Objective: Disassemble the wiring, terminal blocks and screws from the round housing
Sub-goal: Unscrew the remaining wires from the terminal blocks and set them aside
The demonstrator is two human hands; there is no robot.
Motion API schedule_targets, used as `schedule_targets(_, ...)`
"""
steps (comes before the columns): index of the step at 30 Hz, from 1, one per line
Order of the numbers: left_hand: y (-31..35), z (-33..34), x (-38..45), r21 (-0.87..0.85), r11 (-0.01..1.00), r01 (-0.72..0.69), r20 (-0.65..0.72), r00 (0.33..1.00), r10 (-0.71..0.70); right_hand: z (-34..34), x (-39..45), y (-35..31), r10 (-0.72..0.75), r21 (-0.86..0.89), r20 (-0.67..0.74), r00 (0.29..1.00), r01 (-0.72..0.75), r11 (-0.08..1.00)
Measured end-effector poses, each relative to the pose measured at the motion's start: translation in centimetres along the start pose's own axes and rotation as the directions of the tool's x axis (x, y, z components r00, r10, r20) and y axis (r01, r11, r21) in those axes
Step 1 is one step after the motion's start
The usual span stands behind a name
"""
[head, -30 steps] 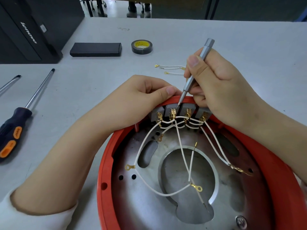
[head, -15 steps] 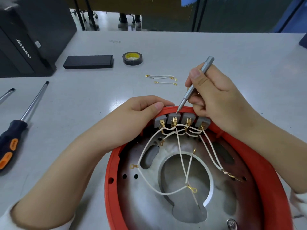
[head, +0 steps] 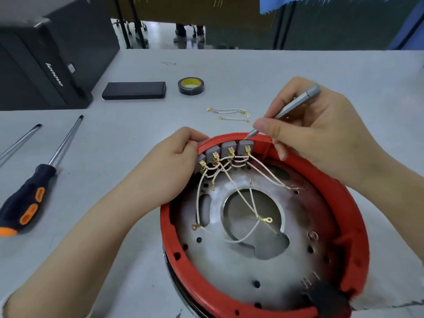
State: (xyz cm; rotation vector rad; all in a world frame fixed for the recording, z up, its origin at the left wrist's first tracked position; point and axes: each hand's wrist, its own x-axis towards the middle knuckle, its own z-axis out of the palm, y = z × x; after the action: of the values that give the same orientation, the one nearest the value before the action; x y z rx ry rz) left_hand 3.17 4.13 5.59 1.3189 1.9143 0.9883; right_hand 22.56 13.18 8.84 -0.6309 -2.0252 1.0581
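1. A grey table [head: 252, 72] carries the round housing [head: 358, 226], red-rimmed with a metal plate inside, lying near the front edge.
2. A black computer case [head: 46, 65] at far left reads "lenovo".
3. The left hand [head: 167, 171] grips the housing's far-left rim, fingers curled over it beside the grey terminal blocks [head: 220, 152].
4. The right hand [head: 321, 136] pinches a slim silver screwdriver [head: 291, 109], tip at the rightmost block.
5. White wires [head: 238, 198] run from the blocks across the plate.
6. A black-and-orange screwdriver [head: 29, 193], a black box [head: 134, 90], a tape roll [head: 191, 86] with unreadable print and loose wires [head: 229, 113] lie behind.
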Motion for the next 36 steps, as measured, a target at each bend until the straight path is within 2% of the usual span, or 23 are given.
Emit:
schedule_targets(3,0.3,-0.5,0.0,0.074,0.997,-0.02,0.047,0.999,0.017,-0.2,-0.4,0.3,-0.013,-0.048,-0.024,1.0,0.012,0.999)
schedule_targets(5,0.5,-0.4,0.5,0.062,0.997,-0.054,0.086,0.995,0.049,-0.3,-0.7,0.5,0.017,-0.074,0.015,1.0,-0.016,0.997)
schedule_targets(9,0.7,0.1,1.8,-0.22,0.974,0.051,0.272,0.962,0.011,0.0,-1.4,0.8,0.106,-0.113,0.111,0.988,-0.093,0.989)
schedule_targets(11,0.3,0.3,1.9,-0.32,0.944,0.073,0.314,0.949,0.033,0.3,-1.2,0.6,0.117,-0.106,0.134,0.984,-0.103,0.989)
schedule_targets(17,-0.2,0.6,2.2,-0.344,0.939,-0.001,0.339,0.932,0.125,1.4,1.5,-0.4,0.095,0.168,0.321,0.942,-0.155,0.973)
schedule_targets(21,0.7,1.1,2.5,-0.266,0.96,-0.091,0.395,0.898,0.194,2.6,3.1,-0.1,0.125,0.208,0.402,0.907,-0.223,0.952)
schedule_targets(24,1.1,1.3,2.9,-0.221,0.969,-0.112,0.415,0.888,0.198,2.9,3.0,0.6,0.143,0.227,0.378,0.914,-0.242,0.943)
schedule_targets(28,1.1,0.2,2.6,-0.177,0.979,-0.098,0.319,0.936,0.151,2.5,2.5,1.0,0.147,0.264,0.331,0.932,-0.241,0.934)
schedule_targets(32,0.7,-0.9,0.6,-0.133,0.987,-0.086,0.406,0.904,0.133,2.6,2.5,0.9,0.185,0.243,0.272,0.944,-0.254,0.936)
schedule_targets(36,0.3,0.2,-0.1,-0.109,0.977,-0.184,0.31,0.928,0.209,2.8,2.4,0.7,0.235,0.284,0.209,0.949,-0.289,0.914)
